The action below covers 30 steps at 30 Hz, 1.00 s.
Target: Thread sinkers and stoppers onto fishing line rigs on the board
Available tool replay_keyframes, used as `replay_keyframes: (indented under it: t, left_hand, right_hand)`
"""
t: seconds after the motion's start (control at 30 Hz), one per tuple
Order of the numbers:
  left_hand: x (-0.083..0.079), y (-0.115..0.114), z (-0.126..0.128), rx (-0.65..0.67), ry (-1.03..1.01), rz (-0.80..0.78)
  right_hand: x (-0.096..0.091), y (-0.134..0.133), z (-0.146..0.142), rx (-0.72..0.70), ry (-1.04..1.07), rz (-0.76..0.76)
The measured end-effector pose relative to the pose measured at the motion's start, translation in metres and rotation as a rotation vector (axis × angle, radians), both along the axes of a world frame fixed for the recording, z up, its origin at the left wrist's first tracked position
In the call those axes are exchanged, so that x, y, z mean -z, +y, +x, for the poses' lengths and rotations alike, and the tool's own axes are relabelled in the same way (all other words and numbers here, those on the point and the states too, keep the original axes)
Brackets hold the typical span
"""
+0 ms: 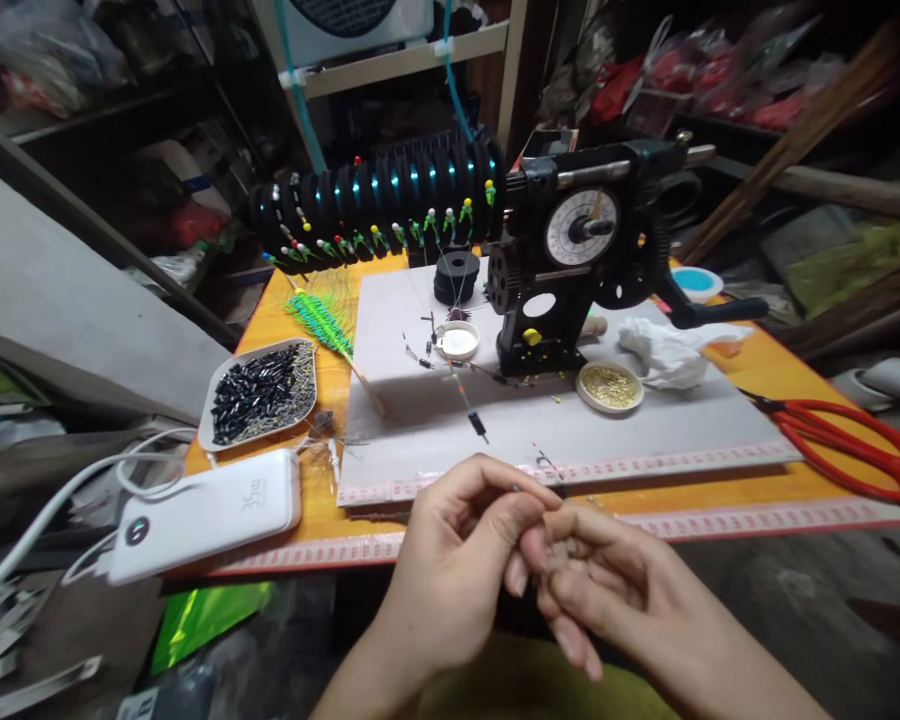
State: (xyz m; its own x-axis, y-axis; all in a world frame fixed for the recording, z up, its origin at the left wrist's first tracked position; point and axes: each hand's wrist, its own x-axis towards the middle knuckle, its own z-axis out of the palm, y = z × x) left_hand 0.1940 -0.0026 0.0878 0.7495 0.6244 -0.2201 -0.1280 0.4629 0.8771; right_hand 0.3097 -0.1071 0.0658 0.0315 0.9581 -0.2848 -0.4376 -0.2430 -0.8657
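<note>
My left hand (465,550) and my right hand (615,580) meet in front of the board's front edge. Thumb and fingers of each are pinched together, fingertips touching. Whatever they hold is too small or hidden to make out; a dark speck shows at the left fingertips. Just beyond them lies a small dark piece with a thin wire-like end (546,460) on the pale board (412,440). Farther back a black cylindrical piece (478,427) hangs or lies at the end of a thin line, which runs up toward the row of black spools (390,190).
A black hand-cranked winder (540,290) with a dial stands on the board. Around it are a small white dish (457,341), a dish of gold bits (610,388) and crumpled tissue (667,350). Red-handled scissors (847,445), a tray (205,425) of black pieces and a white power bank (210,515) lie outward.
</note>
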Motion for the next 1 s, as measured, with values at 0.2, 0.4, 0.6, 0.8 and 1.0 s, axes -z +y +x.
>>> replay_keyframes:
  t: [0.2, 0.4, 0.6, 0.8, 1.0]
  left_hand:
    - [0.012, 0.003, 0.007, -0.062, -0.08, 0.028]
    - [0.02, -0.001, 0.005, -0.018, -0.154, -0.042]
    - [0.017, -0.011, -0.003, 0.003, -0.005, 0.319]
    - [0.023, -0.021, -0.003, -0.085, -0.141, 0.383]
    - [0.031, -0.026, 0.002, 0.034, -0.289, -0.017]
  right_hand:
    - [0.002, -0.01, -0.005, -0.002, -0.232, -0.029]
    - [-0.005, -0.014, 0.0, 0.1, -0.684, 0.166]
    - [-0.002, -0.019, 0.01, 0.166, -0.894, 0.204]
    - [-0.017, -0.023, 0.017, 0.138, -1.075, 0.333]
    - [-0.01, -0.038, 0.062, 0.169, -1.483, 0.405]
